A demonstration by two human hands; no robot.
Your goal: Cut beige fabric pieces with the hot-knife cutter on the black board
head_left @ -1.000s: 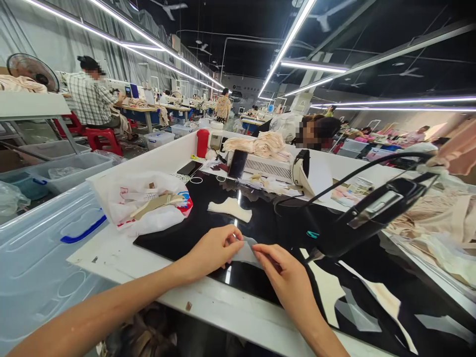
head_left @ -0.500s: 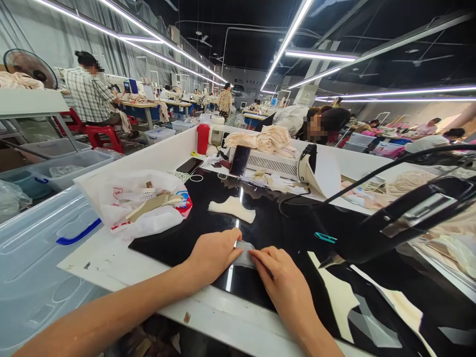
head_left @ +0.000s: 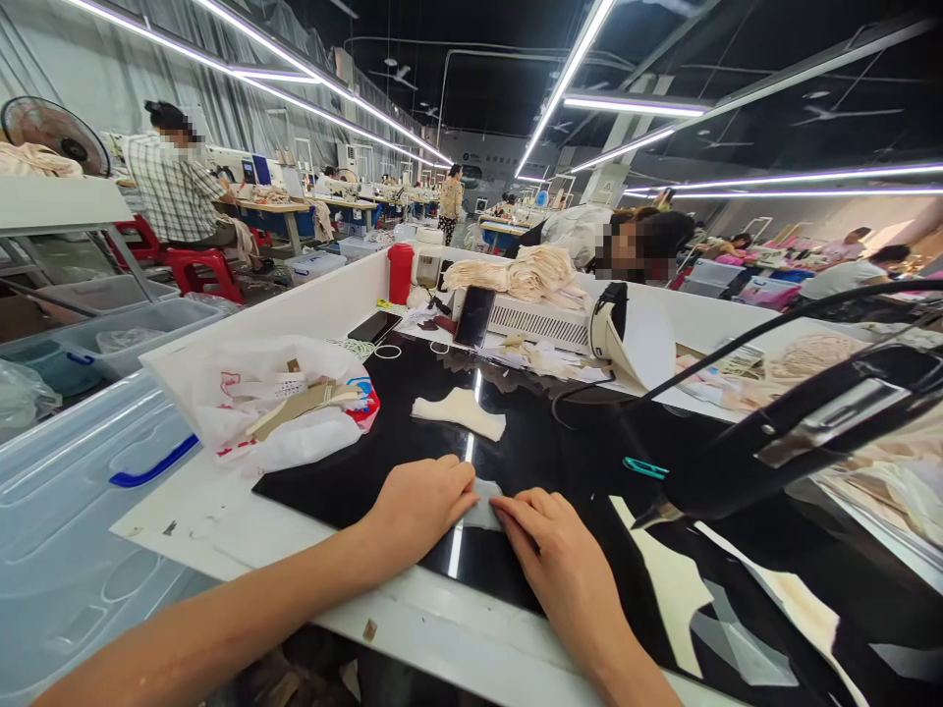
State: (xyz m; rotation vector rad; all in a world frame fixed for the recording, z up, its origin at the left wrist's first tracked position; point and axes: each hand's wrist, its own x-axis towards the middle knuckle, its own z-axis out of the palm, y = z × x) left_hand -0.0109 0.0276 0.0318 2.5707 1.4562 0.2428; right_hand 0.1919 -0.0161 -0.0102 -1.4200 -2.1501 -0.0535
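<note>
Between my hands lies a small, thin, whitish translucent piece (head_left: 484, 506), flat or nearly so against the black glossy board (head_left: 346, 496). My left hand (head_left: 427, 511) pinches its left edge between thumb and curled fingers. On the opposite edge, my right hand (head_left: 556, 550) grips it with thumb and fingertips pressed together. Just beyond my hands rests a cream shaped fabric piece (head_left: 461, 410). To the right of my right hand are a cream cut piece (head_left: 667, 579) and a translucent sheet piece (head_left: 744, 638).
A black handheld tool with a pointed nozzle (head_left: 781, 442) hangs at the right with its cable. At the left sits a plastic bag (head_left: 295, 407) of scraps. A teal clip (head_left: 644, 468), a phone (head_left: 475, 316) and folded cream fabric (head_left: 545, 275) are farther back. Co-workers sit beyond.
Both hands keep hold of the translucent piece in almost the same place. The view has shifted very slightly; nothing else on the board has moved noticeably.
</note>
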